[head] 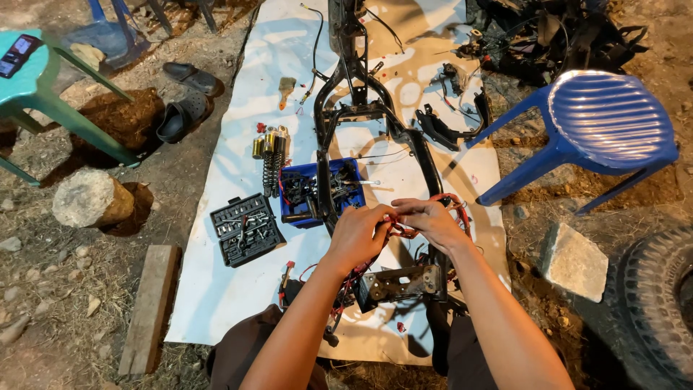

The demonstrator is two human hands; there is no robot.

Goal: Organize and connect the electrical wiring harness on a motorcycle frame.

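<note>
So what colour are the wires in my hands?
Red wires, clearest in the head view.

Both forearms are seen bare, no sleeves reaching the wrists. No rings, watch or gloves are shown on the left hand (355, 235) or right hand (432, 222). Dark brown trousers are worn.

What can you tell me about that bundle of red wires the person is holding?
The red wire bundle is a tangle of thin, mostly red insulated wires, bunched and looped. Both hands pinch it: the left hand and the right hand meet over it, fingertips close together. It hangs above the black metal frame on the white sheet, and strands trail down toward a metal bracket.
</note>
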